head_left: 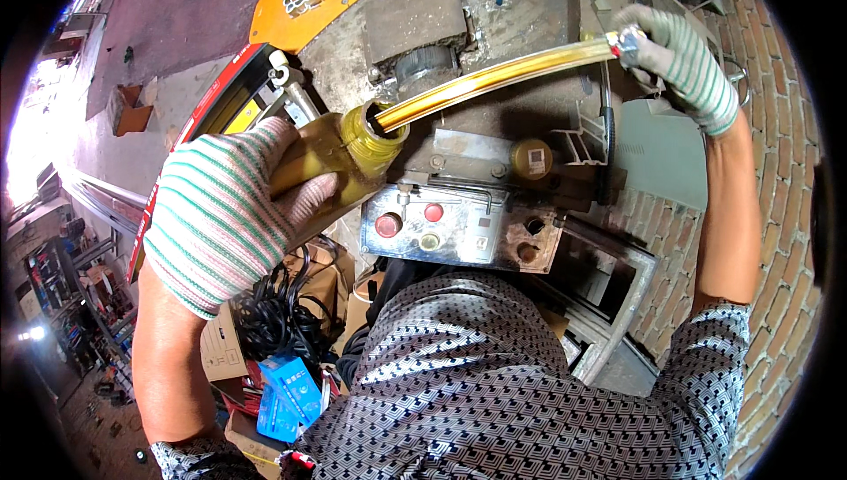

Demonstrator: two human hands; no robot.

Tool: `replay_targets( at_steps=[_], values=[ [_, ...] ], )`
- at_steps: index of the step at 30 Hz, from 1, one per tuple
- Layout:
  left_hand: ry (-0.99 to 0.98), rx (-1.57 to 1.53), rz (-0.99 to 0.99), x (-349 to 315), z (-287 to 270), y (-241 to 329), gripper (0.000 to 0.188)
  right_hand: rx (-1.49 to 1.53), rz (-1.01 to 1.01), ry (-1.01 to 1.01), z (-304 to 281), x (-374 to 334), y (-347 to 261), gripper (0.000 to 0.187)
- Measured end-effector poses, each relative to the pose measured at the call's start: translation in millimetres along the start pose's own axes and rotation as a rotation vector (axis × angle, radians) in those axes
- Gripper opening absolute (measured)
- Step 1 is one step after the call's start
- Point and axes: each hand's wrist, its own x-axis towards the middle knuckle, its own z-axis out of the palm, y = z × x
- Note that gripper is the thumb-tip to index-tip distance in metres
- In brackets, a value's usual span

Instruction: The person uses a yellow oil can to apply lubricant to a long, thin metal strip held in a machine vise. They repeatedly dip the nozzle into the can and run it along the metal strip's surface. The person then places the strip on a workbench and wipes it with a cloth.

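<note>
My left hand (225,211), in a white knit glove with green and pink stripes, is closed around a yellow-olive plastic bottle (340,162). The bottle is tilted, and its threaded mouth points up and right. From that mouth a long, bowed, shiny yellow tube (494,83) runs up to the right. My right hand (684,61), gloved the same way, pinches the tube's far end, where red and silvery parts show. How deep the tube reaches inside the bottle is hidden. A round yellow-brown cap (531,161) lies on the machine below the tube.
In front of my body is a control panel (437,226) with red and pale buttons. Metal blocks (416,26) and an orange plate (309,5) with small metal profiles stand beyond. Black cable (278,312) and a blue packet (289,396) sit lower left. A brick-patterned floor (776,215) lies right.
</note>
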Motion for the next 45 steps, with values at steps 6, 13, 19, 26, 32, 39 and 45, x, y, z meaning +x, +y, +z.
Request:
replay_targets(
  at_steps=[6, 13, 19, 26, 32, 39, 45],
  values=[
    [-0.015, 0.037, 0.005, 3, 1, 2, 0.043, -0.007, -0.138, -0.077, 35, 30, -58, 0.03],
    [-0.021, 0.008, -0.006, 5, -4, 9, 0.042, -0.203, -0.326, -0.111, 84, 52, -94, 0.022],
    [0.011, 0.019, 0.029, 8, 2, 7, 0.041, -0.16, -0.314, -0.09, 116, 58, -98, 0.022],
    [-0.006, 0.011, 0.007, 6, 1, 4, 0.042, 0.177, -0.158, -0.232, 109, 61, -64, 0.025],
    [-0.011, 0.014, -0.001, -1, 0, 1, 0.039, 0.302, -0.026, -0.217, 86, 46, -44, 0.029],
    [0.007, 0.001, -0.004, -4, 3, -4, 0.04, 0.261, 0.037, -0.16, 42, 30, -9, 0.031],
    [0.004, -0.021, 0.001, -2, 2, -4, 0.039, 0.18, 0.091, -0.121, 9, 11, 1, 0.03]
  ],
)
